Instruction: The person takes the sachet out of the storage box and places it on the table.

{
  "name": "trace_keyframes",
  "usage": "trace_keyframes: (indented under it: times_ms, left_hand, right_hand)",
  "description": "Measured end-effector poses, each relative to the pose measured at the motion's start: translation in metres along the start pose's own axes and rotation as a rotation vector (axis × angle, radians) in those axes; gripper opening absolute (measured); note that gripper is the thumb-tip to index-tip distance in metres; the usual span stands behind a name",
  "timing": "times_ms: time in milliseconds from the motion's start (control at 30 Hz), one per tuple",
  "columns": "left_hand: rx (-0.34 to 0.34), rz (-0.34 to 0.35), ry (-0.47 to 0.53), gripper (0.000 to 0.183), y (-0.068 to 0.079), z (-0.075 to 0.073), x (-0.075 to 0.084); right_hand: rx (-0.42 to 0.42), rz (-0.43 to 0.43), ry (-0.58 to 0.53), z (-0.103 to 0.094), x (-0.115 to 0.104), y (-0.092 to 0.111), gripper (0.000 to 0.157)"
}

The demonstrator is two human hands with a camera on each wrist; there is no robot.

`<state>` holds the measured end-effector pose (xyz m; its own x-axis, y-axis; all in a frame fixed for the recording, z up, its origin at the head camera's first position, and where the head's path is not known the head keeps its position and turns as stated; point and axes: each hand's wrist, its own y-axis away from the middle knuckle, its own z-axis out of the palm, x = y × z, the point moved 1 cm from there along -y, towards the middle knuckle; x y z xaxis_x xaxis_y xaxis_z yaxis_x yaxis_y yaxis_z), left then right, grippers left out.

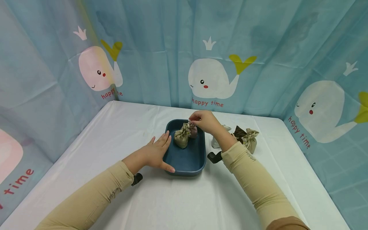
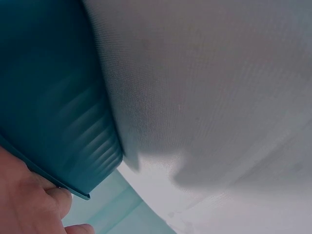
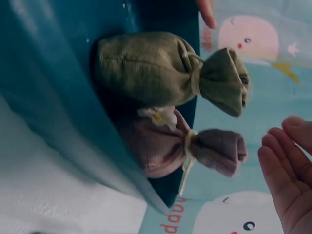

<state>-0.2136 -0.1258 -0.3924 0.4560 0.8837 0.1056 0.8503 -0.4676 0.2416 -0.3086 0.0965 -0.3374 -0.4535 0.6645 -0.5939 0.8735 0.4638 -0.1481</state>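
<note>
A dark blue rectangular basin stands on the white-covered table. Inside it, an olive drawstring pouch and a mauve pouch sit side by side at the far end. Their gathered necks are tied with pale cord. My left hand rests on the basin's left rim, fingers spread and thumb toward the near corner. Above the pouches is my right hand. In the right wrist view its fingers are loosely bent, apart from the neck of the mauve pouch, with nothing between them.
Right of the basin stand a pale grey pouch, a dark brown pouch and another olive pouch, partly behind the right forearm. A blue whale-print curtain hangs along the table's back and sides.
</note>
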Motion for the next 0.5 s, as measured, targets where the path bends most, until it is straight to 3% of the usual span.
trace_keyframes:
  times_ms: [500]
  left_hand:
    - [0.008,0.001,-0.011,0.136,0.000,0.000,0.000]
  right_hand:
    - [-0.084,0.039,0.025,0.015,-0.008,-0.012,0.024]
